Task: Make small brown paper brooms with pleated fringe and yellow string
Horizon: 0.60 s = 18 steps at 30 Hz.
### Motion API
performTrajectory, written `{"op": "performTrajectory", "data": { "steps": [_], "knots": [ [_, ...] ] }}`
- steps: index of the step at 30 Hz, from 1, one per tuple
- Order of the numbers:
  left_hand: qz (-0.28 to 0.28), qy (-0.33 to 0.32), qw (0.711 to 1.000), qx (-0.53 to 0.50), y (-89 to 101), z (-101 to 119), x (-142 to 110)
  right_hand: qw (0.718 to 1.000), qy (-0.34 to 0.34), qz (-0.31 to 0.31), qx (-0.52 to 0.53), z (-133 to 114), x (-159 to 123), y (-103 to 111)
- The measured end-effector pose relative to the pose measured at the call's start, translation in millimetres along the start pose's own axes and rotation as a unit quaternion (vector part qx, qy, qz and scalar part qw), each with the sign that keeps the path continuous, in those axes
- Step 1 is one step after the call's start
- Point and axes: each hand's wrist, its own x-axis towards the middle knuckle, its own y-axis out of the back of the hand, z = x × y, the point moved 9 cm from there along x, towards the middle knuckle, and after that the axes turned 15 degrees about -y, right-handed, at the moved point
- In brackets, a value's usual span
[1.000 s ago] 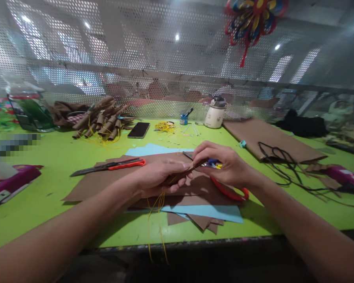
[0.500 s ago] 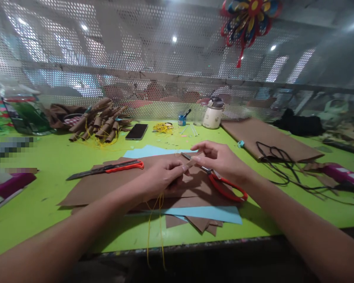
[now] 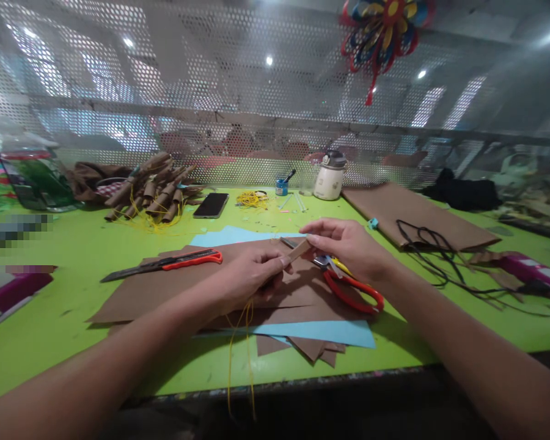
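Observation:
My left hand (image 3: 259,272) is closed on a narrow strip of brown paper (image 3: 297,251), thumb on top. My right hand (image 3: 346,244) pinches the strip's upper end between thumb and fingertips. Yellow string (image 3: 249,348) hangs from under my left hand past the table edge; where it starts is hidden. Scissors with red handles (image 3: 360,296) lie below my right hand, on stacked brown paper sheets (image 3: 165,299). Something yellow shows at my right palm, too hidden to name. Left of my hands, a utility knife (image 3: 190,259) rests on the paper.
Brown paper rolls (image 3: 160,192) with yellow string, a phone (image 3: 211,205), a string tangle (image 3: 252,198) and a white bottle (image 3: 329,177) stand or lie at the back. A folded brown sheet (image 3: 412,211), black cable (image 3: 433,253) and purple device (image 3: 538,272) are at right.
My right hand has shifted to the strip's end and opened its fingers a little, so more of the strip shows between the hands. The view has turned slightly to the right.

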Motion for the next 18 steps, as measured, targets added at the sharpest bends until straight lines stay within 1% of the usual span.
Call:
{"op": "performTrajectory", "data": {
  "steps": [4,11,15,18],
  "knots": [
    [0.006,0.013,1.000,0.023,2.0,-2.3,-0.2,1.000,-0.003,0.004,-0.009,1.3,1.2,-0.3],
    [0.009,0.040,0.999,-0.013,-1.4,-3.9,-2.1,1.000,0.007,0.005,0.030,0.6,2.9,4.0],
    [0.012,0.038,0.999,-0.035,-2.0,-5.2,-1.6,1.000,0.004,-0.001,-0.028,1.4,1.6,-4.0],
    [0.004,0.023,0.999,-0.030,-1.3,-6.2,-0.3,0.998,0.002,0.014,-0.060,3.3,1.8,-7.5]
  ]
}}
